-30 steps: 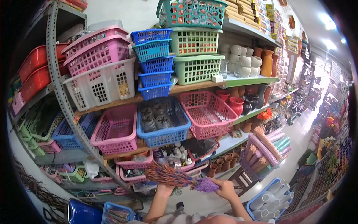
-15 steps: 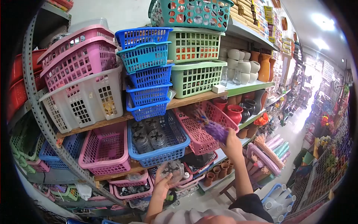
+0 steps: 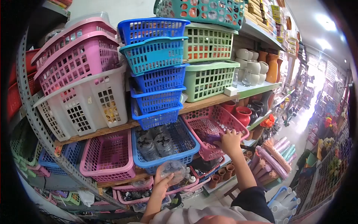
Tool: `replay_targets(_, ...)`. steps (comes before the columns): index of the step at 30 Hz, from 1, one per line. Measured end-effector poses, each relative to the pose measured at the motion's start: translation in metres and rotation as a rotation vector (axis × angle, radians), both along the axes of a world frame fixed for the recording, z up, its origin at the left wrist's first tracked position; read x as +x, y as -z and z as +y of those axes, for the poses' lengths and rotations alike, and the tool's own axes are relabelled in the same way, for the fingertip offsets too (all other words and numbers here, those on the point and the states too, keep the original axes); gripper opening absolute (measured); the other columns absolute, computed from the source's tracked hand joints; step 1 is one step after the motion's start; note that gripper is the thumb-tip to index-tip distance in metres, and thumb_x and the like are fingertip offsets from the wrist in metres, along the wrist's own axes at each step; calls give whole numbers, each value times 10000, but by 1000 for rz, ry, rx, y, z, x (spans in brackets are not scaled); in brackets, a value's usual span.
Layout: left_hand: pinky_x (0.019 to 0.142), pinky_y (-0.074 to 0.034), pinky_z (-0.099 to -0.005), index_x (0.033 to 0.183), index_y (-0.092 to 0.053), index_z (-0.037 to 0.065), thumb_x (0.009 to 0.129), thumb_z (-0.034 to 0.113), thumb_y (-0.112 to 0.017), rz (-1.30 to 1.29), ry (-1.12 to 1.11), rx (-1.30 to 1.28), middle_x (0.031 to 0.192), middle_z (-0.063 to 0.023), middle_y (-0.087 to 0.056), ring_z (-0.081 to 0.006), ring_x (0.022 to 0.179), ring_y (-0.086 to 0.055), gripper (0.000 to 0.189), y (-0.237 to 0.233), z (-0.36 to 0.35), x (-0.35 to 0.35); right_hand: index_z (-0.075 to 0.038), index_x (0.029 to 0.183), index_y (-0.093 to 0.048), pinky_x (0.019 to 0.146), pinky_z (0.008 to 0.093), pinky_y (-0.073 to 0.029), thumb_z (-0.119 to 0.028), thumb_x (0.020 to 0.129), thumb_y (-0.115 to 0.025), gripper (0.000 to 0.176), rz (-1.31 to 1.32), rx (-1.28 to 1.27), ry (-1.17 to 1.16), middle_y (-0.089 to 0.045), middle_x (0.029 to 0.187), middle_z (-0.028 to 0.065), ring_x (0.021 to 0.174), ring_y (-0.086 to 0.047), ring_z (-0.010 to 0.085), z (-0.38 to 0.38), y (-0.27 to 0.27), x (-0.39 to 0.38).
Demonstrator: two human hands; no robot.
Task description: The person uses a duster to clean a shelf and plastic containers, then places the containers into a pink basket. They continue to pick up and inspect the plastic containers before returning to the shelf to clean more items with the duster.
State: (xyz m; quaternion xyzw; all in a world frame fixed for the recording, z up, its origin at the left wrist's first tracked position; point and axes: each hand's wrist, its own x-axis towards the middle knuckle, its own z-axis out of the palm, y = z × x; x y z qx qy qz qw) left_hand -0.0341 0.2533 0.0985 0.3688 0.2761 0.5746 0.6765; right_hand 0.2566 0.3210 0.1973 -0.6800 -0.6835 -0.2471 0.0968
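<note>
While the right hand (image 3: 231,142) is at the pink basket (image 3: 210,154), just right of the blue basket (image 3: 191,151), its fingers are bent over the near end of a purple bundle (image 3: 209,137). Bundle lies inside the pink one, left of those fingers, long axis pointing from them toward the blue basket and slightly away from the person. Right hand is the nearer one. Can't tell if its grip is closed.

Left hand (image 3: 161,187): thumb and fingers pinch a clear plastic container (image 3: 174,171) by its lower edge, just in front of the blue basket's near wall.

Blue basket holds more clear containers (image 3: 163,143), dark cross shapes on top. Red pot (image 3: 243,116) sits farther right, past the pink basket.
</note>
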Motion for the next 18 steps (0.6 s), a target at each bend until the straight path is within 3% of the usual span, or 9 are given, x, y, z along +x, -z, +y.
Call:
replay_targets(1,792,-579,-407,1374,-305,111,876,51,-596,12,-22,24,1206,-190,-554,-299,1040,-621,580,0,2,-1,-78,1007,-667,694,368,-492,-450,735,-687,461,-108,250,-38,-641,951,183,837,-643,261,-6,-2,-7)
replay_targets(5,893,-535,-427,1340,-336,53,868,31,-611,78,-29,118,1251,-153,-514,-277,1080,-594,547,-5,20,-10,-62,1086,-634,753,369,-482,-469,819,-613,487,17,182,-277,-602,1108,219,947,-638,268,-12,-15,-44)
replay_targets(7,892,-521,-381,1322,-350,37,861,36,-634,176,-89,153,1225,-154,-532,-247,1056,-605,541,-28,23,-12,-90,1102,-642,756,361,-476,-459,911,-506,437,598,-302,-688,-621,1073,193,910,-635,297,-4,-17,-60)
replay_targets(8,865,-522,-355,1301,-355,24,873,33,-620,272,-109,301,1185,-136,-555,-225,1042,-611,504,-31,30,-15,-71,1174,-600,750,346,-483,-496,957,-413,512,739,-559,-693,-634,1041,154,889,-640,270,-4,-27,-69)
replay_targets(9,838,-524,-329,1280,-361,10,884,30,-606,371,-127,450,1145,-117,-578,-202,1029,-618,466,-35,36,-18,-71,1174,-600,750,346,-483,-496,957,-413,512,738,-568,-707,-634,1041,154,889,-640,270,2,-24,-79)
replay_targets(11,819,-508,-337,1261,-405,7,870,36,-619,582,-244,478,1088,-131,-619,-223,1011,-635,447,-52,45,-27,-28,1219,-544,765,327,-497,-540,957,-381,598,1255,-949,-730,-637,1019,130,915,-642,215,20,-10,-94)
replay_targets(13,847,-495,-331,1269,-415,20,816,-13,-638,1059,-289,832,1098,-121,-631,-260,1007,-637,506,-82,50,-34,-9,1254,-490,766,305,-491,-587,935,-390,668,1306,-1115,-838,-610,1059,101,915,-628,177,40,-7,-104)
replay_targets(17,983,-409,-395,1286,-411,38,796,16,-640,1272,-274,945,1312,-177,-476,-329,1199,-504,541,-91,89,-46,-41,1283,-452,821,293,-457,-560,865,-565,676,1418,-1018,-909,-553,1120,63,997,-523,143,79,-4,-124)
replay_targets(18,1060,-312,-455,1356,-347,60,866,213,-613,1325,-207,895,1393,-227,-369,-371,1309,-359,578,-92,100,-50,-26,1277,-454,824,292,-450,-548,850,-595,689,1456,-972,-850,-549,1125,77,998,-524,149,89,0,-128)
